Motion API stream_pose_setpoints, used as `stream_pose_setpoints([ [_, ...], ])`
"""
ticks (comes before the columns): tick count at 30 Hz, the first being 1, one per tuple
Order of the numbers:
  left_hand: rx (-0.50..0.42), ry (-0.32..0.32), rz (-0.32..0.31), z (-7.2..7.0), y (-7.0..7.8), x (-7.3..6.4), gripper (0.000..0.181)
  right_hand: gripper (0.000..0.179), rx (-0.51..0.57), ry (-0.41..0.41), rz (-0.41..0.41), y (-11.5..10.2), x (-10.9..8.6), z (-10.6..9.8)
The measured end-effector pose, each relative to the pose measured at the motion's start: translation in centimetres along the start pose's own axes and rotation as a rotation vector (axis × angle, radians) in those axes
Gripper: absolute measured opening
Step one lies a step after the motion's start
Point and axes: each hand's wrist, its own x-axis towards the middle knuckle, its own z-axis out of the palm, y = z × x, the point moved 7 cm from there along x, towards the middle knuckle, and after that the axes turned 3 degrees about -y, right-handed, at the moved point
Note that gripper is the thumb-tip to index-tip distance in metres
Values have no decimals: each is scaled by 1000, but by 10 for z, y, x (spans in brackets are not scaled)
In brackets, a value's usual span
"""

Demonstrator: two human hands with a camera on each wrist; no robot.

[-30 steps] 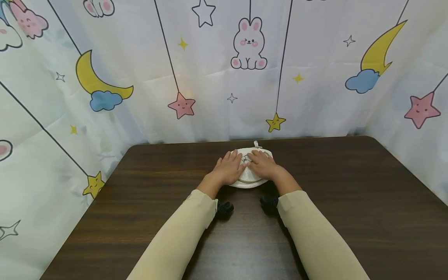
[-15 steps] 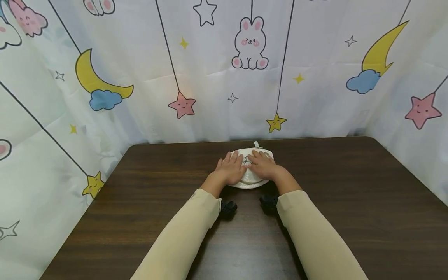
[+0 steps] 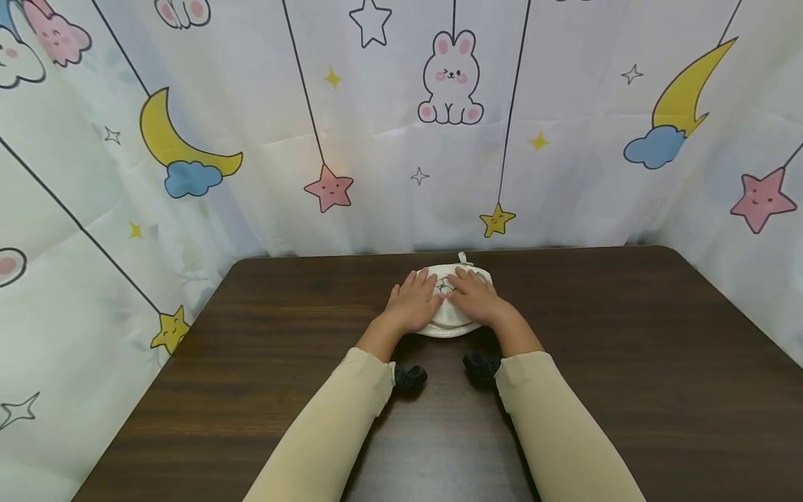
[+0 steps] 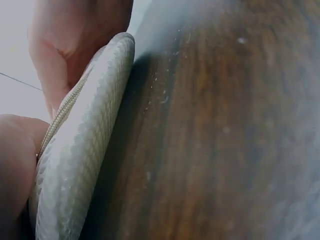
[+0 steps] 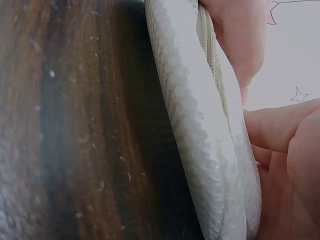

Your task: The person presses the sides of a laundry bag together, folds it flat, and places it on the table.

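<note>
A small white zippered pouch (image 3: 448, 318) with textured fabric and a dark line drawing on top lies flat near the far edge of the table. My left hand (image 3: 411, 304) rests on its left part, fingers extended, and my right hand (image 3: 479, 298) lies likewise on the right part. The thumbs nearly meet in the middle. A pale loop (image 3: 463, 259) sticks out at the back. In the left wrist view the pouch's padded side (image 4: 87, 145) shows, with a zipper (image 4: 65, 110) along it. The right wrist view shows the zipper (image 5: 218, 75) too. Both hands cover much of the top.
The dark brown wooden table (image 3: 301, 335) spreads around the pouch. A white curtain (image 3: 376, 139) printed with stars, moons and a rabbit hangs behind it and at the sides. Black devices (image 3: 410, 378) sit under both wrists, by the cream sleeves (image 3: 339, 418).
Both hands stay on the pouch with almost no movement. The head view has shifted very slightly.
</note>
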Motion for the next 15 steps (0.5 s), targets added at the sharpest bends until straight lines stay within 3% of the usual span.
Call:
stream_pose_setpoints([
  [8,-122,97,36,-14,-2,-6,57,55,23,105,-49,-5,1,-8],
  [15,-96,148,31,-24,-4,-14,59,61,-10,161,-53,-12,-3,-14],
])
